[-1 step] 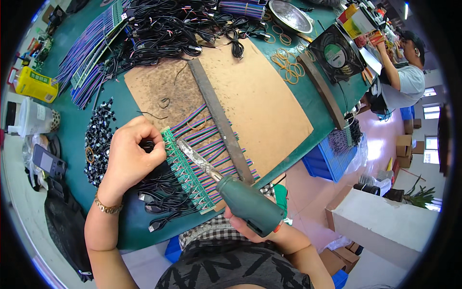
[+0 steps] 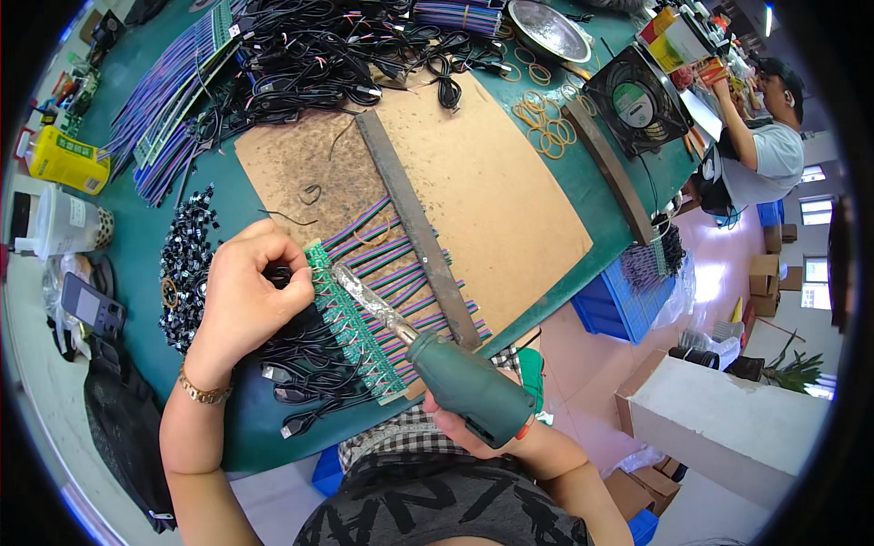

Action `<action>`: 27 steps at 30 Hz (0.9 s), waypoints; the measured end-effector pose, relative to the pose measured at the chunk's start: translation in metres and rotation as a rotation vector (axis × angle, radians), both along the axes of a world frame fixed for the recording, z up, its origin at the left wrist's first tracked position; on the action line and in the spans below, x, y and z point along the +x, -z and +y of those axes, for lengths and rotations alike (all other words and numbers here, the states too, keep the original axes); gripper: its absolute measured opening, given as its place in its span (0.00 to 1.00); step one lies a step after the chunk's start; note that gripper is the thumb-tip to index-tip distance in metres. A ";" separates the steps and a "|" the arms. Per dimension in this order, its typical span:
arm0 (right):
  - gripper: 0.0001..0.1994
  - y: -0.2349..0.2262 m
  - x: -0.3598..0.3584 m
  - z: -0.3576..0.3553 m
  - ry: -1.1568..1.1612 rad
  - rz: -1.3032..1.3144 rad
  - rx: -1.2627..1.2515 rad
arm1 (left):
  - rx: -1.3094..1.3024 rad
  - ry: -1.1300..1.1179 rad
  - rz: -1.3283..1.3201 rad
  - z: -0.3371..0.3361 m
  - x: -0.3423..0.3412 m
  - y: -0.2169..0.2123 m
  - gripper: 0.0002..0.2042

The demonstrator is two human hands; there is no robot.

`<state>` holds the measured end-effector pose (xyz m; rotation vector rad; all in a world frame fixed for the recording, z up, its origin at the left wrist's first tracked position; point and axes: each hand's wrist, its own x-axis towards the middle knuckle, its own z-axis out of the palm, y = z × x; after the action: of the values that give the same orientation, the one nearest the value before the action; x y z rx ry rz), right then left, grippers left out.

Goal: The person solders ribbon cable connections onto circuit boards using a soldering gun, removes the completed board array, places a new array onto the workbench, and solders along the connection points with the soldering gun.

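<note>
Right now your right hand (image 2: 473, 428) is wrapped tight around the green handle of the iron (image 2: 460, 378), its foil-wrapped barrel reaching up-left so the tip sits on the upper end of the green board strip (image 2: 350, 318). Your left hand (image 2: 244, 289) is curled on the strip's top-left corner, fingertips pinched on something small and dark at the edge; I cannot tell whether that is a wire end or the board itself.

This looks like soldering in progress, joint by joint down the strip. The next move, as I judge it, calls for a steady tip, a short step to the neighbouring pad, and your left hand pinning the strip flat.

The strip lies at a slant on the brown mat (image 2: 492, 182), near the table's front edge. Striped ribbon wires (image 2: 391, 264) fan from its right side and pass under the metal bar (image 2: 419, 227), which presses them down. Black cables (image 2: 305, 355) trail from its left side onto the green table (image 2: 146, 246). A heap of small black parts (image 2: 185, 273) sits just left of your hand.
</note>
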<state>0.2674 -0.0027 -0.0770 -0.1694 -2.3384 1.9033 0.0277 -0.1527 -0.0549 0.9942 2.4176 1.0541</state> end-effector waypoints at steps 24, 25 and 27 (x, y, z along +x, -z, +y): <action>0.14 -0.008 0.005 -0.003 0.232 -0.192 -0.515 | -0.032 -0.011 0.014 0.002 0.000 0.000 0.04; 0.13 -0.006 0.005 -0.001 0.194 -0.151 -0.480 | -0.014 -0.007 0.027 0.002 0.000 0.002 0.04; 0.13 -0.002 0.006 0.002 0.158 -0.110 -0.444 | 0.003 -0.002 0.041 0.002 0.000 0.003 0.04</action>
<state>0.2737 -0.0009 -0.0747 -0.4927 -1.8564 2.3484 0.0281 -0.1510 -0.0577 1.0236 2.4508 1.0486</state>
